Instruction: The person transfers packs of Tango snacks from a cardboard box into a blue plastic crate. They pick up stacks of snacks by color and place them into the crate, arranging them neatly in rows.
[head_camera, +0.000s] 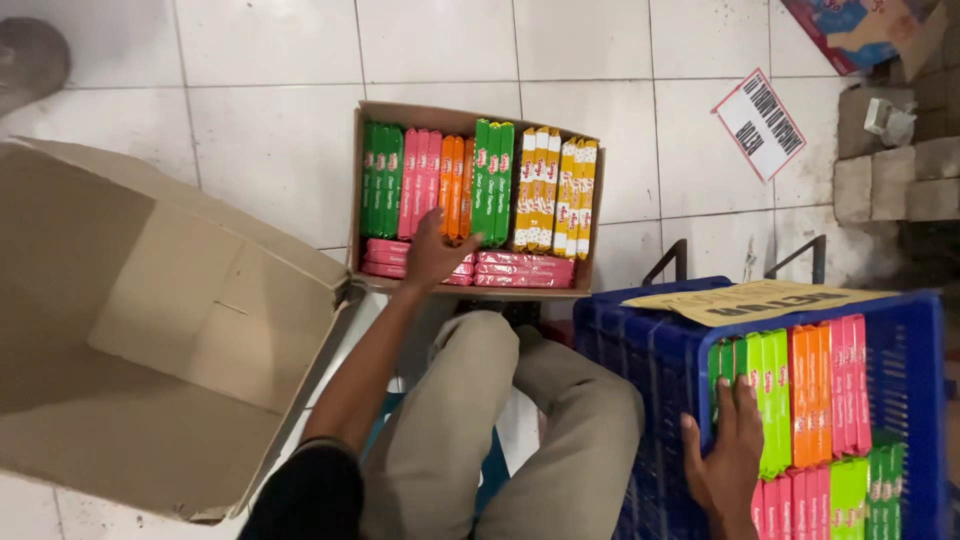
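Judging by how things lie, the sorting of snack packs between two containers looks partly done: the small cardboard box (372, 190) at the upper middle of the frame holds a nearly full row of upright packs, green (381, 180), pink, orange, green again and yellow (555, 192), with flat pink packs (525, 268) laid along its near edge, while the blue plastic crate (650, 360) at the lower right is also well stocked with green, orange and pink packs standing in rows. Which way the packs are travelling cannot be told from this view. The left hand (435, 252) is stretched forward on a straight arm to the box, fingers curled over the lower ends of the orange packs (455, 185) and resting on the flat pink ones; whether it has closed on a pack is unclear. The right hand (728, 455) sits low at the crate, palm down, fingers spread flat against the tops of the green packs (768, 400), gripping nothing visibly. A large open carton (130, 330) lies at the left, and a brown cardboard sheet (750, 300) rests on the crate's far rim.
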